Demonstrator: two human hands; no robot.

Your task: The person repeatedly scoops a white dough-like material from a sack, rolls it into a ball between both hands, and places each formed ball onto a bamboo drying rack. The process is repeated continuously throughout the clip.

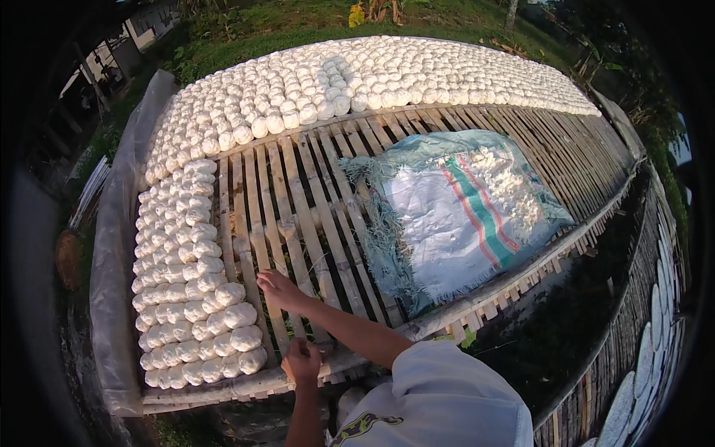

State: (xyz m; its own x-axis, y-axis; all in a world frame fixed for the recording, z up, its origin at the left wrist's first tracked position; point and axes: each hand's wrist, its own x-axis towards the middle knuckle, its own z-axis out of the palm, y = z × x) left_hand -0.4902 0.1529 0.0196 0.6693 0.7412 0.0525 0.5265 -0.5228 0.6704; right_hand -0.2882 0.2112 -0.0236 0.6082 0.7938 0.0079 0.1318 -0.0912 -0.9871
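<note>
Rows of white, rounded, lumpy balls (197,287) lie packed together on a rack of split bamboo slats (298,201). My right hand (281,290) reaches over the slats, just right of the near block of balls, with its fingers curled together. Closer to the rack's front edge, my left hand (302,361) is closed in a fist beside the nearest balls. Whatever either hand may hold is too small or hidden to make out. Neither hand touches a ball.
A woven sack (432,216) with green and red stripes lies on the slats to the right, bearing white crumbly pieces (506,186). Clear plastic sheeting (123,298) hangs along the left edge. A bamboo pole (454,313) edges the front. Another rack (596,372) stands at the right.
</note>
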